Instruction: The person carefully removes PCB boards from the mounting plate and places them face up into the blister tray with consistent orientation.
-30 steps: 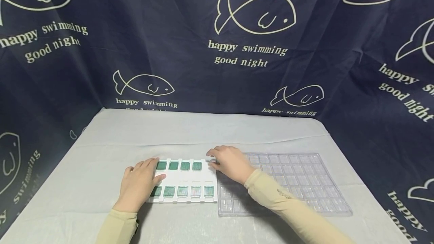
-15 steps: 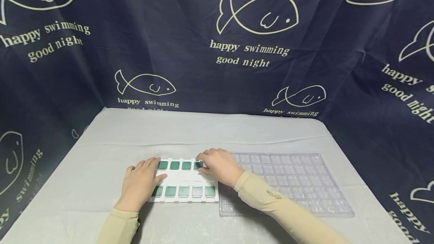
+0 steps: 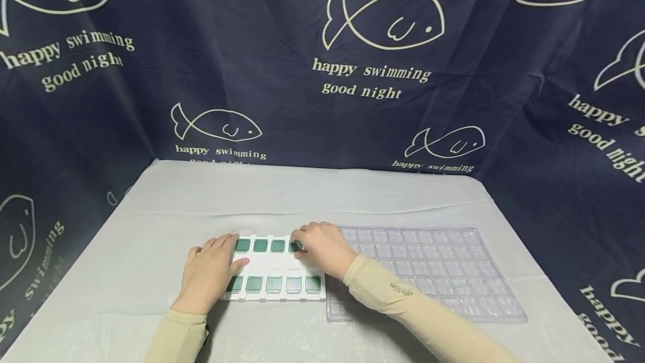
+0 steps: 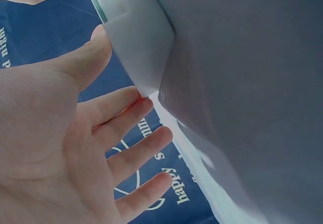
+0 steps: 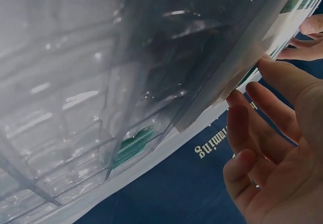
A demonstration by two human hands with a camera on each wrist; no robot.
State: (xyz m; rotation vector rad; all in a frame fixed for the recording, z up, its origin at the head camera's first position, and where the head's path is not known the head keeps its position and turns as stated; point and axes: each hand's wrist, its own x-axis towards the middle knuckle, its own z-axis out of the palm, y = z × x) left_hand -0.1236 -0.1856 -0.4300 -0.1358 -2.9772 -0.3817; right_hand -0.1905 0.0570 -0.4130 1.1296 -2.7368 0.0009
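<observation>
A white tray [image 3: 272, 263] with two rows of square green chips lies on the table. My left hand [image 3: 206, 273] rests on its left end, the thumb over the top and the other fingers stretched toward the far edge. In the left wrist view those fingers are straight, and the index touches the tray's corner [image 4: 141, 57]. At the far row's right end, my right hand [image 3: 325, 248] pinches a green chip [image 3: 295, 246] between thumb and fingers. The chip still sits in the tray. The right hand hides part of that chip and the tray's far right corner.
Just right of the white tray lies a clear plastic tray [image 3: 438, 268] with many small compartments. The right wrist view shows a green piece [image 5: 135, 146] in one of them. A dark blue curtain [image 3: 282, 71] with fish prints stands behind and beside the table.
My right hand has moved left from beside the white tray's right end onto the last chip of the far row, and its fingers have closed there. The left hand has stayed put.
</observation>
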